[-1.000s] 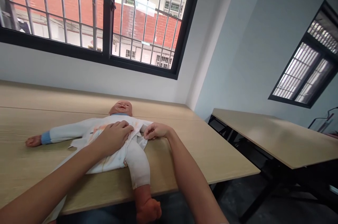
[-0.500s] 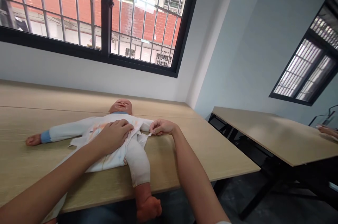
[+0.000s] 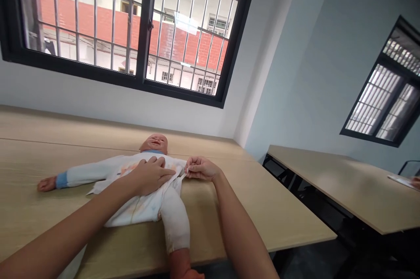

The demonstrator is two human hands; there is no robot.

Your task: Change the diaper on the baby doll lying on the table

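Note:
A baby doll point(image 3: 154, 142) lies face up on a light wooden table point(image 3: 246, 200), dressed in a white garment point(image 3: 138, 204) with faint orange marks and a blue cuff point(image 3: 61, 180). My left hand point(image 3: 151, 175) lies flat on the doll's chest, pressing the cloth down. My right hand point(image 3: 199, 168) is at the doll's side, pinching a thin white tie of the garment between its fingertips. One doll arm stretches out to the left; a leg hangs over the table's near edge.
A second wooden table point(image 3: 344, 187) stands to the right across a dark gap. Another person's fingertips point(image 3: 416, 182) and a sheet show at its far right edge. A barred window point(image 3: 131, 29) fills the wall behind, and a smaller one point(image 3: 387, 95) is on the right wall.
My right hand has shifted a little toward the doll's shoulder, still pinching the tie. The left hand stays on the chest. The camera view has tilted up slightly.

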